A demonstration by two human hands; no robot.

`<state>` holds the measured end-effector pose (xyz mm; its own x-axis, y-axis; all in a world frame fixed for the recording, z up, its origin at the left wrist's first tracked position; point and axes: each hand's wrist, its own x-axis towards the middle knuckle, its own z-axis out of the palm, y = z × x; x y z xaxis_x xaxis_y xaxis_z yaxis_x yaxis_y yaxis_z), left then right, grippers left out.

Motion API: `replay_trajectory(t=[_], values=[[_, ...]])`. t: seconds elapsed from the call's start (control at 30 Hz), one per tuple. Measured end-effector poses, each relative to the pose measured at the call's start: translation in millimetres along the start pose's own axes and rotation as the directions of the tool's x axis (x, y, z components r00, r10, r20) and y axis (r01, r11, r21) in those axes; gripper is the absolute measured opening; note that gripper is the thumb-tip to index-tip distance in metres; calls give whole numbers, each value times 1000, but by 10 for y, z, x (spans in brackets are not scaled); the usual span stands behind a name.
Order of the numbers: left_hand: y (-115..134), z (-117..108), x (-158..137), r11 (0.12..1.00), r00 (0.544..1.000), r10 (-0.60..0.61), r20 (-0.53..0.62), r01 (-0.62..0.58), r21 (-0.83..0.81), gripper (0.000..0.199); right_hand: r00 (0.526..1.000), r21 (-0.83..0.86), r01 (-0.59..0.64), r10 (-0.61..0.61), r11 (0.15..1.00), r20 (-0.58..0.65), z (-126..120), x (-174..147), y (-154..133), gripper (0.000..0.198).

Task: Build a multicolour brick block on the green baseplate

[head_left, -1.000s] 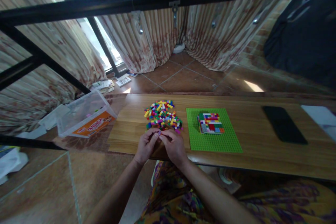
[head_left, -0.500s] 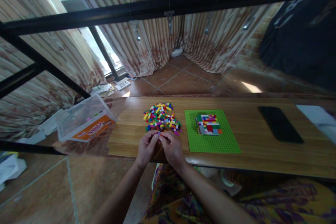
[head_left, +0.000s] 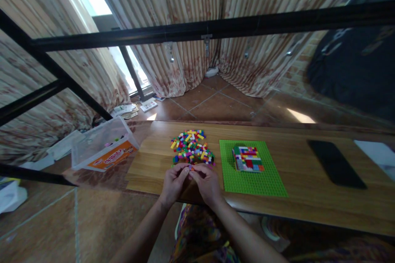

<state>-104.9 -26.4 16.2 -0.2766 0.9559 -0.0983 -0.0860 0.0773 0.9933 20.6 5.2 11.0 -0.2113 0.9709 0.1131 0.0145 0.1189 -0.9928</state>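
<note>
Small purple and orange toy bricks (head_left: 191, 168) are pinched between the fingertips of both hands, just in front of a loose pile. My left hand (head_left: 173, 181) is closed on them from the left. From the other side my right hand (head_left: 207, 182) grips them with thumb and forefinger; the fingers partly hide the bricks. Beyond the fingertips spreads the pile of mixed-colour toy bricks (head_left: 190, 146). On the green baseplate (head_left: 254, 185), right of my hands, stands a low block built of many-coloured bricks (head_left: 248, 159).
A clear plastic box (head_left: 101, 141) with an orange label and a few bricks inside stands left of the wooden table (head_left: 145, 168). A black flat slab (head_left: 336, 163) and a white sheet (head_left: 376, 154) lie to the right. A black metal bar (head_left: 185, 35) crosses above the table.
The whole view has tilted, so everything sits lower in the picture. Both hands stay together at the near edge of the pile, still pinching the small bricks.
</note>
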Motion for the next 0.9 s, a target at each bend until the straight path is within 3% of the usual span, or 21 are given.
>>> replay_trajectory(t=[0.3,0.5,0.7,0.9], values=[[-1,18,9,1000,1000,16,8,-16,-3,27,999,4,32,-33,999,43,-49,27,11,11],[-73,9,54,994,1000,-26,-12,25,-107,32,998,-167,1,-12,986,-68,-142,153,45,14],[-130,-20,71,985,997,-68,-37,61,-163,35,996,-458,88,-79,884,40,-225,326,4,31],[-115,15,57,986,1000,-24,9,26,-165,34,962,-435,266,-209,860,174,-191,190,-103,32]])
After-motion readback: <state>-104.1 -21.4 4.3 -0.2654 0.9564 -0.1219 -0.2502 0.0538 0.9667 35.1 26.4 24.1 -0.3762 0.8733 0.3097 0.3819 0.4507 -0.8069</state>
